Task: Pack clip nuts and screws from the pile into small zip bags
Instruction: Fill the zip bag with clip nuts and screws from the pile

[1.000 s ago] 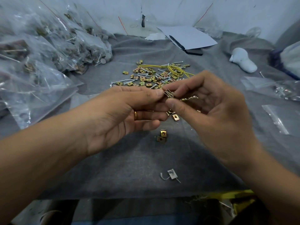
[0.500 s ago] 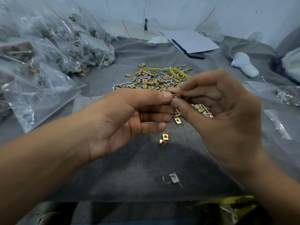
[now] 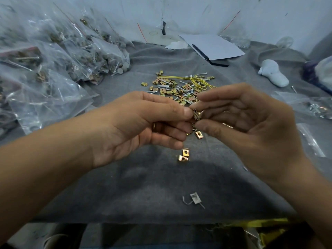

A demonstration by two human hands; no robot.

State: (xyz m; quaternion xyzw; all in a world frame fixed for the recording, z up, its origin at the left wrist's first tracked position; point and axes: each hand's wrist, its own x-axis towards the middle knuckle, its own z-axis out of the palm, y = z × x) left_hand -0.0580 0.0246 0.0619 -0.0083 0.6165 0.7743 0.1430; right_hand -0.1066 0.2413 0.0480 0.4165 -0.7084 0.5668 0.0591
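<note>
Left hand (image 3: 143, 126): held above the counter, with the thumb and forefinger pinched on a small stack of clip nuts (image 3: 196, 114); the other fingers are curled underneath, and a ring is seen on one of them.
Right hand (image 3: 251, 123): raised opposite the left, with its fingertips (image 3: 197, 106) closed on the same stack from the other side; further brass pieces are glimpsed in its cupped palm, though their count cannot be told.
Held clip nuts: gripped between both hands, clear of the cloth and in front of the pile.
Pile (image 3: 179, 88): brass clip nuts and silver screws are spread on the grey cloth just beyond the hands, with yellow rubber bands (image 3: 199, 81) lying on its far right part.
Loose clip nuts (image 3: 184, 155): two are lying together on the cloth below the hands; another (image 3: 199, 134) is seen just under the fingers.
Filled bags (image 3: 75, 56): heaped at the left of the counter (image 3: 143, 186).
Empty zip bags (image 3: 312, 139): laid flat at the right edge.
Small tag with a wire (image 3: 195, 199): lying alone near the front edge of the counter.
White paper (image 3: 213, 45): placed at the back, with a dark pen-like thing on it.
White moulded object (image 3: 273, 73): resting at the back right.
</note>
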